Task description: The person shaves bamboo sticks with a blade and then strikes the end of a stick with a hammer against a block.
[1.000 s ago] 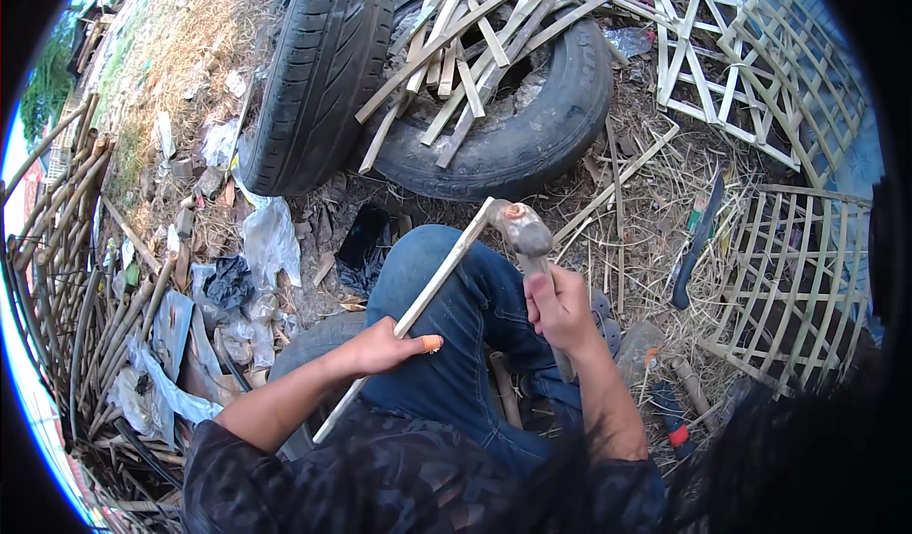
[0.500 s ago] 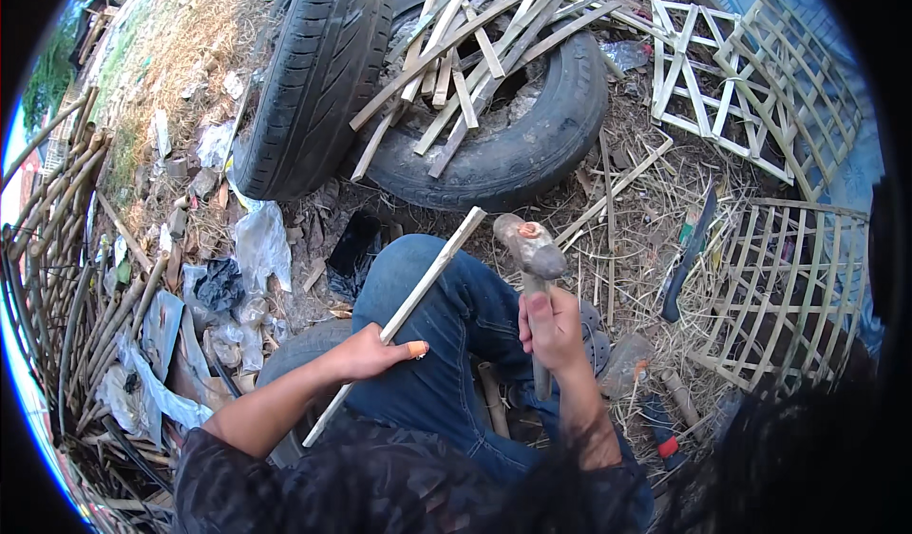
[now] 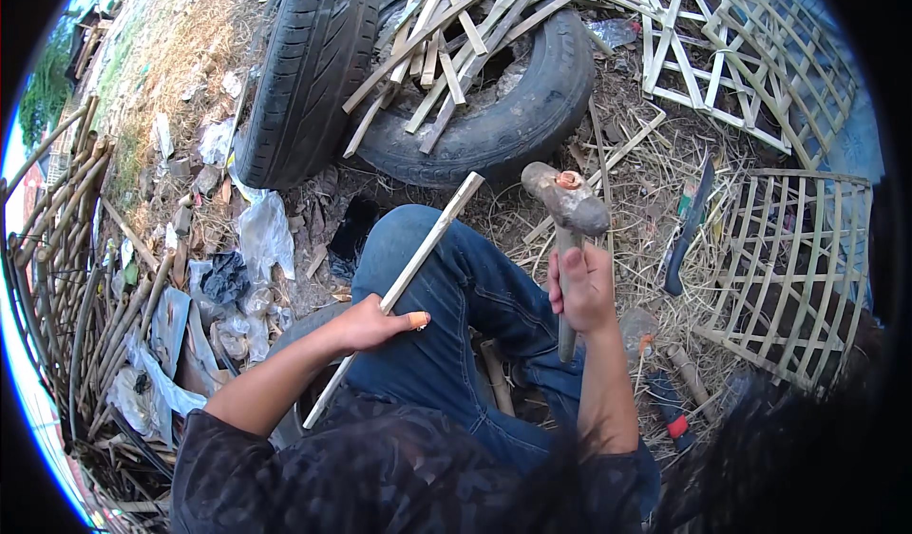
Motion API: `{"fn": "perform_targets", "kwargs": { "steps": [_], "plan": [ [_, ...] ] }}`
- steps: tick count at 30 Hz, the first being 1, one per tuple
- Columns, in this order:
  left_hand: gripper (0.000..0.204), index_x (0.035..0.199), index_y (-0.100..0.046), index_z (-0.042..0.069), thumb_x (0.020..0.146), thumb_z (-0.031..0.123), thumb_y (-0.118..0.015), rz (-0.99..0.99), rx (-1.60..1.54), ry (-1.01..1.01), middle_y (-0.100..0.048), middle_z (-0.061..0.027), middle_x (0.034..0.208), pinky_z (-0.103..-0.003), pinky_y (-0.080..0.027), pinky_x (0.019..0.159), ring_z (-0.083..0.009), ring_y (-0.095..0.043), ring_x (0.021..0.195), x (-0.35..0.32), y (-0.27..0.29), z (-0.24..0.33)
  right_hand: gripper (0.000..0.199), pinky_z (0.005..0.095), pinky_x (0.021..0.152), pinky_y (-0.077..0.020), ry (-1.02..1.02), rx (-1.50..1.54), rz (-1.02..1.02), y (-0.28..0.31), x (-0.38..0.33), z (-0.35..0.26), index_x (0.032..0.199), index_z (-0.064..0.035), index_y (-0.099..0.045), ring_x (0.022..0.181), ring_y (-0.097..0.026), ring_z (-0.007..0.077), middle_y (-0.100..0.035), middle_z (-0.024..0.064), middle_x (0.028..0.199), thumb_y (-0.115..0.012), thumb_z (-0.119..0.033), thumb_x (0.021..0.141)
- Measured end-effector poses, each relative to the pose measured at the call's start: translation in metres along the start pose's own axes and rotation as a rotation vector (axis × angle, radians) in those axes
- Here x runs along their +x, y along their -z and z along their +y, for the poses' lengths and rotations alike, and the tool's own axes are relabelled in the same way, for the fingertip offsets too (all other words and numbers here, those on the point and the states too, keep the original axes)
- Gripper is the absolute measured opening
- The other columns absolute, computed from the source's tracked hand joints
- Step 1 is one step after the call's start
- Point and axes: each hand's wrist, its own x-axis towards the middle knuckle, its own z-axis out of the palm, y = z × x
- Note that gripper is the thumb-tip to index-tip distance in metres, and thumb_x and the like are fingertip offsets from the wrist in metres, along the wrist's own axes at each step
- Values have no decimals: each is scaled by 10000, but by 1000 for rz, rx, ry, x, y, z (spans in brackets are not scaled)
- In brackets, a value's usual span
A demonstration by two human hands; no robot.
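My left hand (image 3: pixel 372 323) is closed round a pale wooden strip (image 3: pixel 427 241), which slants up across my bent left knee. An orange bandage wraps the thumb of that hand. In my right hand (image 3: pixel 583 287) is a hammer (image 3: pixel 564 198), gripped by its wooden handle with the worn, rounded head up. The hammer head is beside the strip's upper end, with a gap between them. My fingers' undersides on the left are hidden behind the strip and thumb.
Ahead, loose wooden strips (image 3: pixel 456 35) lie over a flat tyre (image 3: pixel 513 140), and another tyre (image 3: pixel 309 78) stands upright beside it. Lattice panels (image 3: pixel 788 258) and a dark-handled knife (image 3: pixel 692 230) lie at the right. Plastic scraps (image 3: pixel 264 235) and bundled sticks (image 3: pixel 66 277) are at the left.
My right hand has moved up and to the right with the hammer, away from the strip. My left hand keeps its hold on the strip; the view has shifted slightly.
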Motion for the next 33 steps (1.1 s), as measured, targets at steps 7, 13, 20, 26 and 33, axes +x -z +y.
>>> {"fn": "perform_targets", "kwargs": {
  "steps": [7, 13, 20, 26, 33],
  "plan": [
    [659, 581, -511, -11, 801, 587, -679, -64, 415, -149, -423, -14, 482, -345, -342, 425, -134, -423, 437, -5, 7, 23, 401, 236, 459, -407, 135, -395, 183, 84, -73, -78, 774, -1, -604, 492, -530, 81, -569, 30, 574, -681, -383, 866],
    [605, 895, -505, -8, 797, 558, -697, -472, 680, -475, -516, -117, 664, -369, -386, 577, -205, -498, 634, 5, -22, 124, 275, 280, 546, -448, -8, -789, 488, 142, -174, -79, 919, 13, -681, 580, -581, 105, -640, 72, 642, -751, -224, 798],
    [855, 854, -588, -74, 723, 771, -555, -641, 1087, -765, -538, -138, 620, -400, -450, 633, -279, -562, 644, 87, -193, 236, 275, 291, 547, -444, -78, -664, 973, 174, -309, 14, 909, 27, -667, 577, -539, 89, -616, 52, 631, -712, -236, 846],
    [953, 850, -670, -53, 681, 859, -457, -602, 1489, -748, -660, -250, 859, -462, -512, 778, -412, -650, 860, 162, -332, 238, 274, 298, 531, -425, -183, -498, 1132, 192, -334, 139, 870, 13, -656, 560, -494, 96, -576, 42, 610, -721, -251, 841],
    [976, 867, -687, -33, 674, 887, -425, -309, 1633, -693, -678, -228, 884, -469, -521, 802, -373, -666, 907, 235, -368, 232, 266, 295, 515, -403, -174, -151, 1282, 194, -290, 222, 803, 3, -633, 549, -469, 92, -550, 26, 596, -707, -246, 857]
  ]
}}
